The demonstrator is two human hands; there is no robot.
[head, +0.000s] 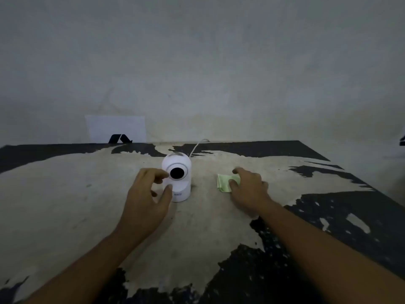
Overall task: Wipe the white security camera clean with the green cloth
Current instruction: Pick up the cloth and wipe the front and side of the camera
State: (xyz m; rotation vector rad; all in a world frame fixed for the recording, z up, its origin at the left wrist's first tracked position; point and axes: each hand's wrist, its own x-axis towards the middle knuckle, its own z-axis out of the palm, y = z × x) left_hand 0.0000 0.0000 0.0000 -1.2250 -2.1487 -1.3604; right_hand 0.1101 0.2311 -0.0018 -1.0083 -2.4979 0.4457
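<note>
Head view is showing the white security camera (176,177) standing upright mid-table (65,194), its dark lens facing the wearer, with bare surface lying all around and the far edge just behind. Left hand (146,198) is curling open-fingered beside it, thumb touching the base, nothing grasped. Right hand (248,187) is pressing on the folded green cloth (224,183) lying flat just right of the camera, fingers spread, not yet closed on it.

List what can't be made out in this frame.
- Cloth: right half hidden under the right hand, head view; grip unclear.
- Camera base print: too small and blurred to read.
- Cable: far end drops behind the table edge.
- Left hand: whether it touches the camera is unclear.
- Paper on the wall: dim, content unreadable.
</note>
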